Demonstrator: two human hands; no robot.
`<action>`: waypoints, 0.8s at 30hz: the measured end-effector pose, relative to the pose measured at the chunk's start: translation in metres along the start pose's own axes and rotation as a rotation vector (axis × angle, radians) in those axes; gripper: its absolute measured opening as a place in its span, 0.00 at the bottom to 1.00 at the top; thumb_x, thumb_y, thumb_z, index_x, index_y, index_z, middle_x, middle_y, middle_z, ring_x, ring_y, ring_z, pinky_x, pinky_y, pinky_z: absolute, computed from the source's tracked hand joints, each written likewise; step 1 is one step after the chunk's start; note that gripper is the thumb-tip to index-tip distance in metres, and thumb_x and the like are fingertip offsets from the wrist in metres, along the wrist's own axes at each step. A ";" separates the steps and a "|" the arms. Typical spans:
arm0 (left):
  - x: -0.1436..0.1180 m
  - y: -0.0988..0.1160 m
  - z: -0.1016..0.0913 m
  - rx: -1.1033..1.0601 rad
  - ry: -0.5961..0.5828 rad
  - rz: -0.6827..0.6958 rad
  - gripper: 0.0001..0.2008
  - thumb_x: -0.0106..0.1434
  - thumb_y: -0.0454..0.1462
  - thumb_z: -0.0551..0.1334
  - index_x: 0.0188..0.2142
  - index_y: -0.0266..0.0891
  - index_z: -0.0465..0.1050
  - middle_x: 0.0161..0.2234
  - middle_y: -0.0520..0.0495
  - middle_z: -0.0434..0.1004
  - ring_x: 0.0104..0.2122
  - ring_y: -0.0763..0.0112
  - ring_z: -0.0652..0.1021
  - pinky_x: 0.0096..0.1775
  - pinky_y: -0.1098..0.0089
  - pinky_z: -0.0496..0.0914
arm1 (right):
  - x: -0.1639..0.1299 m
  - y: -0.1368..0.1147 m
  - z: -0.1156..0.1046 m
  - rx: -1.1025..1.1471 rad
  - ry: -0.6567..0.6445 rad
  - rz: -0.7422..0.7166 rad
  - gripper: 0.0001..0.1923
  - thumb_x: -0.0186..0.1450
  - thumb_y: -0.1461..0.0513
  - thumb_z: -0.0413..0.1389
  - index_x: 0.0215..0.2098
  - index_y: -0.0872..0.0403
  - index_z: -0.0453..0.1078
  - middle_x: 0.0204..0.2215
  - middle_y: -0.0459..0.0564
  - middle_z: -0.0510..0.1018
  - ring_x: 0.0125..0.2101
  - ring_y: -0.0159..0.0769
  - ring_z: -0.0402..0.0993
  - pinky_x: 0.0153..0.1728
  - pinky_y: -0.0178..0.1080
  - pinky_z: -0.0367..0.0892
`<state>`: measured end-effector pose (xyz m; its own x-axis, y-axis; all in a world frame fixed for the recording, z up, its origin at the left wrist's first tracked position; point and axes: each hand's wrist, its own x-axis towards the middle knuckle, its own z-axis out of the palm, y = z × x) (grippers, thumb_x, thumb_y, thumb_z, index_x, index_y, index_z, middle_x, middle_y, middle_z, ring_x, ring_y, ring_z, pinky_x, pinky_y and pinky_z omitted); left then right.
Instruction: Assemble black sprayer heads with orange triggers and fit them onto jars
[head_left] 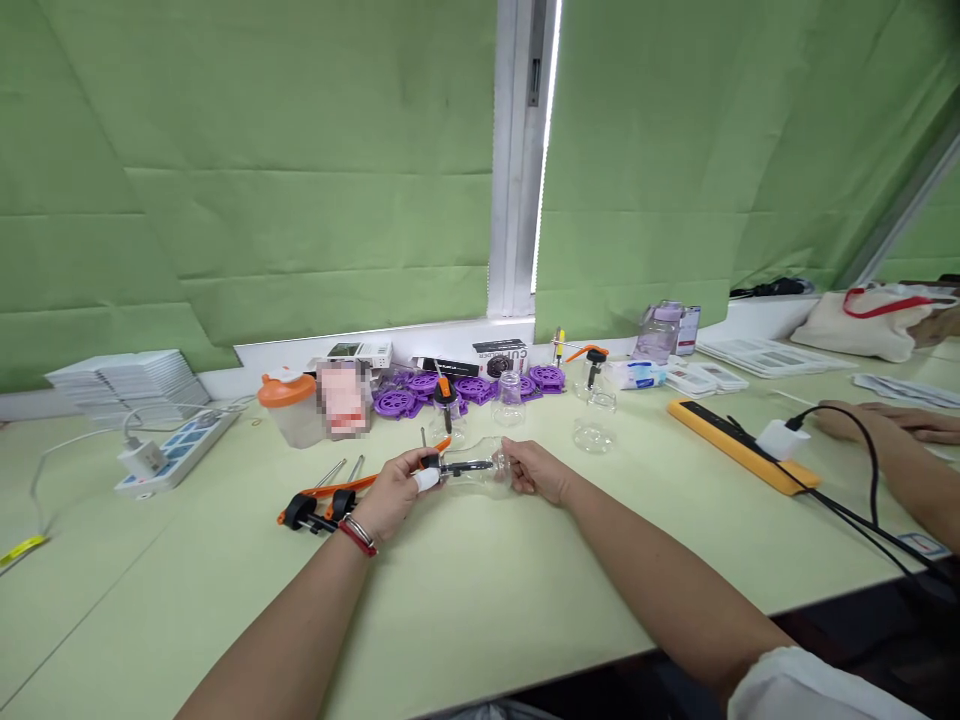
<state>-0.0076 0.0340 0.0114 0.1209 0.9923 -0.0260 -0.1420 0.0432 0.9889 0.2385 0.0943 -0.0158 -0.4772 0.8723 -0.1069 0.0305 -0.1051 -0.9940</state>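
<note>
A clear waisted container [480,463] lies sideways above the table between my hands, with a black stem [466,467] inside it. My left hand [397,497], its thumb covered in white, grips the black cap [430,462] end, where an orange handle [442,446] sticks out. The fingers of my right hand [534,470] are closed on the container's other end. Beside my left hand lie similar black caps [301,511] with orange handles and metal rods. Just behind stands a similar clear container with a black and orange top [445,395].
Purple plastic parts [397,400] lie along the back, near an orange-lidded cup [289,405] and clear containers [510,400]. A white power strip [180,450] is at left, an orange one [739,445] at right. Another person's hands [870,425] rest at far right.
</note>
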 end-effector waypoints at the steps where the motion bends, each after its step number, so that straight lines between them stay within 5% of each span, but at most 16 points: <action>1: 0.000 0.001 0.000 -0.003 0.005 -0.004 0.21 0.46 0.37 0.71 0.41 0.39 0.74 0.37 0.48 0.76 0.35 0.70 0.77 0.46 0.63 0.68 | 0.000 -0.001 0.000 0.001 -0.005 0.000 0.29 0.61 0.42 0.48 0.35 0.60 0.70 0.22 0.51 0.74 0.14 0.25 0.62 0.10 0.28 0.47; 7: 0.001 0.001 -0.001 -0.021 0.031 -0.016 0.22 0.44 0.38 0.71 0.41 0.38 0.74 0.39 0.47 0.76 0.36 0.69 0.77 0.45 0.63 0.69 | -0.012 -0.010 0.001 0.025 -0.069 -0.093 0.34 0.52 0.53 0.64 0.55 0.47 0.60 0.40 0.49 0.74 0.22 0.25 0.70 0.13 0.27 0.52; 13: 0.000 0.000 -0.001 0.115 0.009 0.030 0.24 0.46 0.41 0.70 0.44 0.38 0.74 0.38 0.47 0.76 0.36 0.68 0.76 0.43 0.66 0.69 | -0.006 -0.009 0.008 -0.020 -0.006 -0.012 0.24 0.57 0.45 0.55 0.39 0.57 0.67 0.24 0.48 0.77 0.11 0.21 0.56 0.12 0.28 0.41; 24: -0.006 0.008 0.007 0.282 -0.008 0.115 0.26 0.46 0.39 0.70 0.46 0.37 0.73 0.35 0.47 0.77 0.34 0.68 0.76 0.41 0.67 0.69 | 0.000 -0.005 0.007 -0.038 0.004 0.039 0.26 0.61 0.42 0.47 0.33 0.57 0.67 0.19 0.49 0.74 0.11 0.23 0.55 0.11 0.29 0.43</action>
<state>-0.0025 0.0277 0.0200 0.1280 0.9878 0.0888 0.1235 -0.1047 0.9868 0.2323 0.0913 -0.0110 -0.4711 0.8700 -0.1456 0.0826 -0.1208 -0.9892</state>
